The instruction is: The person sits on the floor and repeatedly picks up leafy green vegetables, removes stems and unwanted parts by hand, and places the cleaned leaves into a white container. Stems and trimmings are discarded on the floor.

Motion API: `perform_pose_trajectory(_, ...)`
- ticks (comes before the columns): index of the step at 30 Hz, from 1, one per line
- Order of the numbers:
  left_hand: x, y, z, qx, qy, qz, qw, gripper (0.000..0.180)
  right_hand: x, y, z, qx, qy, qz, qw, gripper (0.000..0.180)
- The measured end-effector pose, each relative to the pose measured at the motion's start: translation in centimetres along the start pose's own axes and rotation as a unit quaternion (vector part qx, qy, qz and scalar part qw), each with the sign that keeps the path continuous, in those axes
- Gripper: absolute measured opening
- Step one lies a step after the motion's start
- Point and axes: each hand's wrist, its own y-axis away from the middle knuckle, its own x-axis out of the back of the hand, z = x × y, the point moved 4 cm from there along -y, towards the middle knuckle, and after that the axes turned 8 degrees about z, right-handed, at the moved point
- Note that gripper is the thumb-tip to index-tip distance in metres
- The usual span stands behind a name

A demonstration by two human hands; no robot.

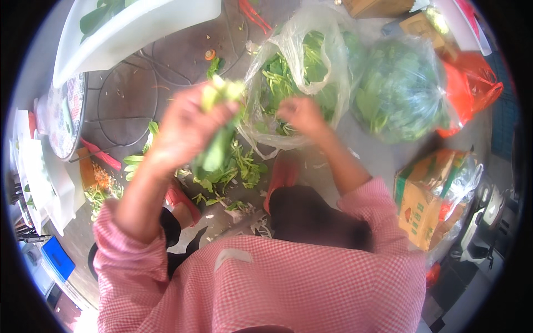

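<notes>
My left hand (pixel 189 125) is closed around a bunch of leafy greens (pixel 215 152), with the pale stem ends up and the dark leaves hanging below. To its right, an open clear plastic bag (pixel 252 91) stands on the floor with more greens (pixel 277 72) inside. Over the near side of that bag is my right hand (pixel 302 116), its fingers curled together; whatever they hold is too blurred to make out. Loose leaves and trimmings (pixel 244 166) lie on the floor below the held bunch, between my feet.
Right of the open bag sits a full, tied bag of greens (pixel 397 91), beside a red plastic bag (pixel 472 86). A cardboard box (pixel 419 216) stands nearer on the right. At upper left are a white tub (pixel 136 36) and a round-topped stool (pixel 66 116). Vegetable scraps (pixel 102 186) lie left.
</notes>
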Motion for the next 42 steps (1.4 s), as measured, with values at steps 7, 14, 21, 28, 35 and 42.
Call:
perform_pose_trajectory(7,5.9,-2.5,8.0,-0.017,0.056,0.137,0.989,0.022,1.8,-4.5,1.2,0.203,0.007,0.237,0.950,0.026)
perform_pose_trajectory(14,2.7,-1.5,2.0,0.042,0.045,0.027,0.998,0.021,3.6,2.5,-16.2,0.101,-0.511,-0.031,0.853,0.018)
perform_pose_trajectory(21,1.1,-0.5,1.5,0.025,-0.029,-0.074,0.997,0.021,3.9,3.9,-17.0,0.189,-0.466,0.000,0.865,0.011)
perform_pose_trajectory(28,1.7,0.0,0.9,0.027,-0.168,-0.128,0.977,0.021,3.9,4.3,-16.7,0.284,-0.255,0.027,0.924,0.007)
perform_pose_trajectory(35,3.8,0.5,2.4,0.070,-0.120,-0.137,0.981,0.022,1.4,3.8,-14.1,0.244,-0.222,-0.050,0.943,0.011)
perform_pose_trajectory(42,13.4,-3.0,15.9,-0.266,-0.302,0.279,0.872,0.027,2.0,-1.8,-0.1,-0.006,-0.027,0.170,0.985,0.020)
